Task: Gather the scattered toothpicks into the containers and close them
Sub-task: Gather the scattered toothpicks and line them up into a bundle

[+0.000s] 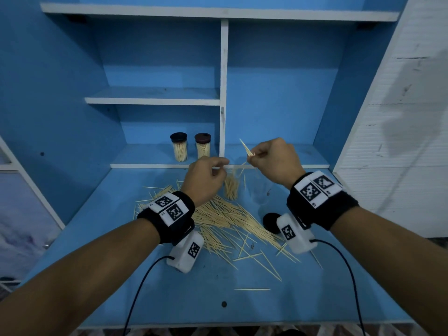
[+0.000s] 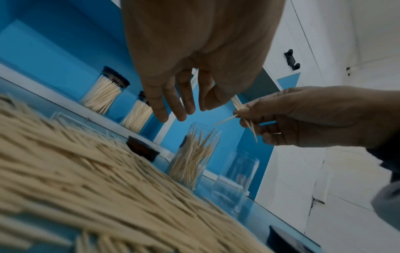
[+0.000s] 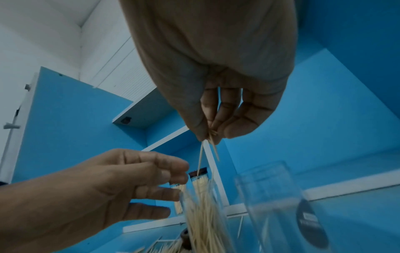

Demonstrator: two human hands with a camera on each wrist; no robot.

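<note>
capped jars: 2 | uncapped jars: 2 | right fingers pinch toothpicks | left fingers loose

Toothpick pile covers desk centre; open jars behind; front bare

The right hand pinches a few toothpicks above a partly filled clear container, with the left hand relaxed beside it and an empty container nearby.

Toothpicks, four clear jars, blue desk.
Loose pile mid-desk; open part-filled jar and empty jar near back edge; two capped full jars on low shelf.
</note>
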